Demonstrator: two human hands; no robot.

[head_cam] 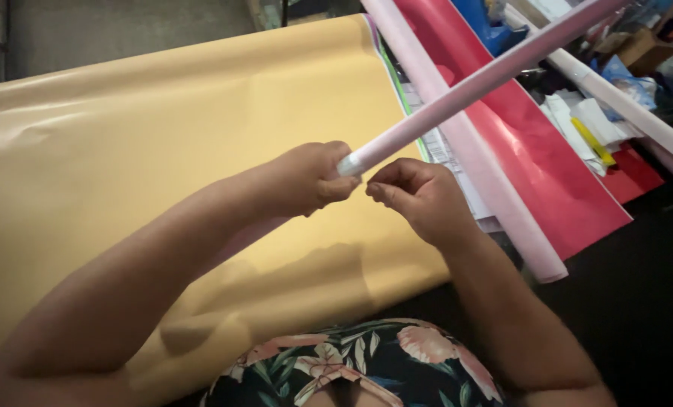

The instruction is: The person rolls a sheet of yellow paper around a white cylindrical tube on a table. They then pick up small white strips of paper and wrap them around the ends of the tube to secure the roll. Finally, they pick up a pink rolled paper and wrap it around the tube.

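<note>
Over the tan sheet [200,128] — left hand [306,181] fisted round pink roll [472,87], right hand [415,196] pinching at its end, apparently mid-roll.

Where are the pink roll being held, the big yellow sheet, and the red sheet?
pink roll [472,90], head view, middle of the tube.
yellow sheet [163,136], head view, bare flat part.
red sheet [547,166], head view, flat middle.

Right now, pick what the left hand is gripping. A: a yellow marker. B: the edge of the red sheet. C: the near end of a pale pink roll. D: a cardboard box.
C: the left hand is closed round the near end of the pale pink roll, which slants up and away over the tan sheet.
</note>
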